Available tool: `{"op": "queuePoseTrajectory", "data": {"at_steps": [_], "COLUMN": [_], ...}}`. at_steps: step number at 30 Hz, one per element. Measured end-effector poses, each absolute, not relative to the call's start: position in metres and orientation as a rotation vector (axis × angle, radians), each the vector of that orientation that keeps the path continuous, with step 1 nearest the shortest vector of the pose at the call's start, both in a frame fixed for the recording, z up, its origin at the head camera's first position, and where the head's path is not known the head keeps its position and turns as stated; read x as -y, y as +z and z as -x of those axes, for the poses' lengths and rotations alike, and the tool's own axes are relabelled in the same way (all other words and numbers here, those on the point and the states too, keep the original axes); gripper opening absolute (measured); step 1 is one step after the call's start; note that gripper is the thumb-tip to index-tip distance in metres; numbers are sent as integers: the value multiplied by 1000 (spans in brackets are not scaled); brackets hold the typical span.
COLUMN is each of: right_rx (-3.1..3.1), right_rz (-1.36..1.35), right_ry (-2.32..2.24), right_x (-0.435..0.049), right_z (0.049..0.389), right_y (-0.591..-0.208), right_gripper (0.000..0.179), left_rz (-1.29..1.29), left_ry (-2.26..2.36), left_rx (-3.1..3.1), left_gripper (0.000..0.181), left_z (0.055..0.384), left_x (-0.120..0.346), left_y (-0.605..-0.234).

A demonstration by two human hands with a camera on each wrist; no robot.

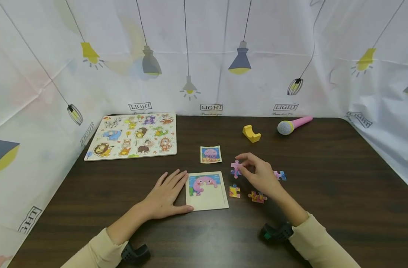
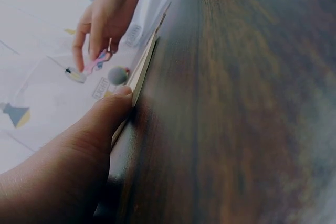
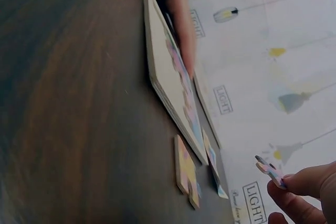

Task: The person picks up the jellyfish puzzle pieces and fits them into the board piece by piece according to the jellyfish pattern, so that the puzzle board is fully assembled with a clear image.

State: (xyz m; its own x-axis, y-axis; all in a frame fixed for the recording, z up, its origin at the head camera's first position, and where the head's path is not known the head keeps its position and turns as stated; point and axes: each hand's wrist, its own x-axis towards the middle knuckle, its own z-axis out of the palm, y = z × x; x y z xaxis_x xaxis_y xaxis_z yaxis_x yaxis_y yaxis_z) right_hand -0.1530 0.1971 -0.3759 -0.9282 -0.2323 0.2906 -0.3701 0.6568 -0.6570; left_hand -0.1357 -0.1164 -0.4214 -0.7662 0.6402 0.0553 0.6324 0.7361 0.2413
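Observation:
A square wooden puzzle board (image 1: 208, 201) lies on the table, with joined pieces of a pink sea-creature picture along its top and left. My left hand (image 1: 168, 197) rests at its left side, fingers straight, with the thumb (image 2: 113, 109) touching its edge. Just right of the board, my right hand (image 1: 259, 175) pinches a pink and blue puzzle piece (image 1: 236, 169) between thumb and fingers, lifted off the table in the right wrist view. A yellow piece (image 1: 234, 191), an orange-yellow piece (image 1: 257, 197) and a pink-blue piece (image 1: 280, 175), partly hidden by the right hand, lie nearby.
Behind the board lies a small picture card (image 1: 211, 154). A large animal puzzle board (image 1: 133, 137) is at the back left. A yellow curved block (image 1: 251, 134) and a pink toy microphone (image 1: 294, 125) lie at the back right, before a patterned cloth (image 1: 204, 56).

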Motion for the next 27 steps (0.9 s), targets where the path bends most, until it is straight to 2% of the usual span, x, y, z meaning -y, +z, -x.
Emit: {"op": "queuePoseTrajectory", "data": {"at_steps": [27], "right_rx": [2743], "right_rz": [-696], "right_ry": [1262], "right_x": [-146], "right_z": [140], "right_y": [-402], "right_gripper": [21], "left_rz": [-1064], "left_ry": [386], "left_rx": [-2904], "left_gripper": [99], "left_z": [137], "left_x": [116], "left_y": [-422]}}
